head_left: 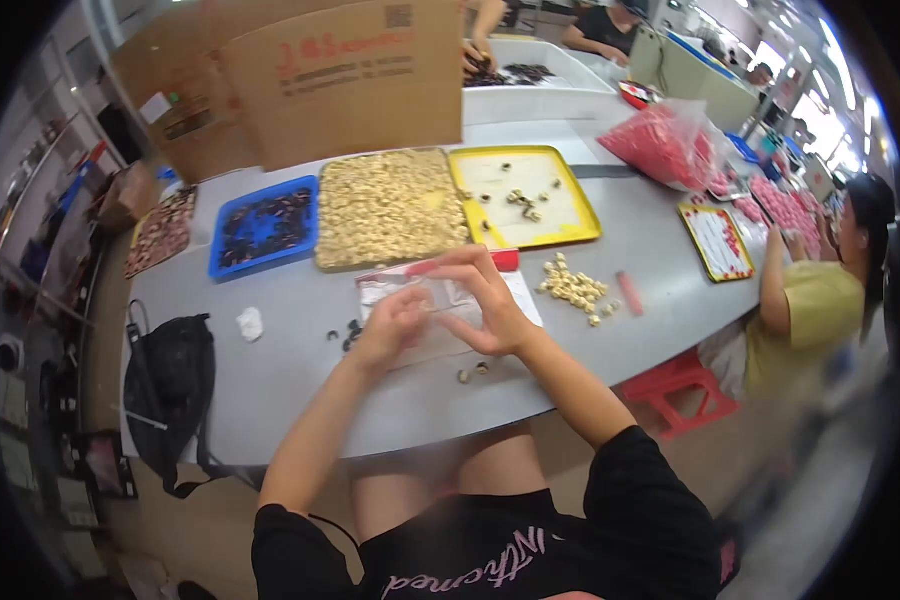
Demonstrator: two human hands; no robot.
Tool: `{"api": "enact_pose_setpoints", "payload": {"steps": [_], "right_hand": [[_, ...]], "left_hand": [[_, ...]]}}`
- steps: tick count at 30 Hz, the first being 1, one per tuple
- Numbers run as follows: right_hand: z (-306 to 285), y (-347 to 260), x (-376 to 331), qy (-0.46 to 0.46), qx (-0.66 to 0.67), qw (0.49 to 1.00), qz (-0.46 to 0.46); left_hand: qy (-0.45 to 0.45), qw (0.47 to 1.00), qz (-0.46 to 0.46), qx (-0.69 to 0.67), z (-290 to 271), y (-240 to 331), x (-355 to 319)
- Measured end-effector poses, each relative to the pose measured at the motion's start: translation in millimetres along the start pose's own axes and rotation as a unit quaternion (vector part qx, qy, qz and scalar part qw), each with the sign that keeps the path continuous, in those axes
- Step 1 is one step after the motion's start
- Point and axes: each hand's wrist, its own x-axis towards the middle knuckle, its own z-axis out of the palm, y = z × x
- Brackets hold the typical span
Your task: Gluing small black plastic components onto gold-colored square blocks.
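Note:
My left hand (397,327) is closed, fingers curled together in a pinch over a white sheet (435,345). Whatever it pinches is too small and blurred to make out. Close by on its right, my right hand (490,308) arches over with thumb and fingers apart, and I see nothing held in it. Small dark pieces (352,336) lie beside my left hand. Two small dark-and-cream pieces (473,372) rest below my right hand. A pile of small cream-coloured pieces (574,288) sits to the right, beside a pink stick-like piece (629,294).
Beyond my hands stand a tray of cream pieces (390,205), a blue tray (313,190) of dark pieces and a yellow tray (592,225). A cardboard box (350,100) blocks the back. A black bag (175,380) lies left. A co-worker (820,300) sits right, near a red stool (675,390).

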Motion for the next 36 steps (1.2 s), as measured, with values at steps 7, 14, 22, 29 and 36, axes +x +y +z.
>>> {"api": "enact_pose_setpoints", "payload": {"steps": [7,14,22,29,36], "right_hand": [[-17,18,-4,0.243,-0.121,0.962,-0.025],[-50,33,7,0.323,-0.158,0.932,0.046],[-138,80,-40,0.172,-0.265,0.915,0.253],[-161,129,-106,-0.007,-0.460,0.805,0.375],[-123,72,-70,0.075,-0.380,0.886,0.256]], "left_hand": [[-0.062,0.932,0.075,0.350,9,0,-2],[-0.103,0.858,0.231,0.446,20,-14,4],[-0.056,0.847,0.245,0.469,20,-2,-5],[0.161,0.825,0.263,0.473,-17,51,-14],[0.194,0.779,0.139,0.580,-73,71,-65]]}}
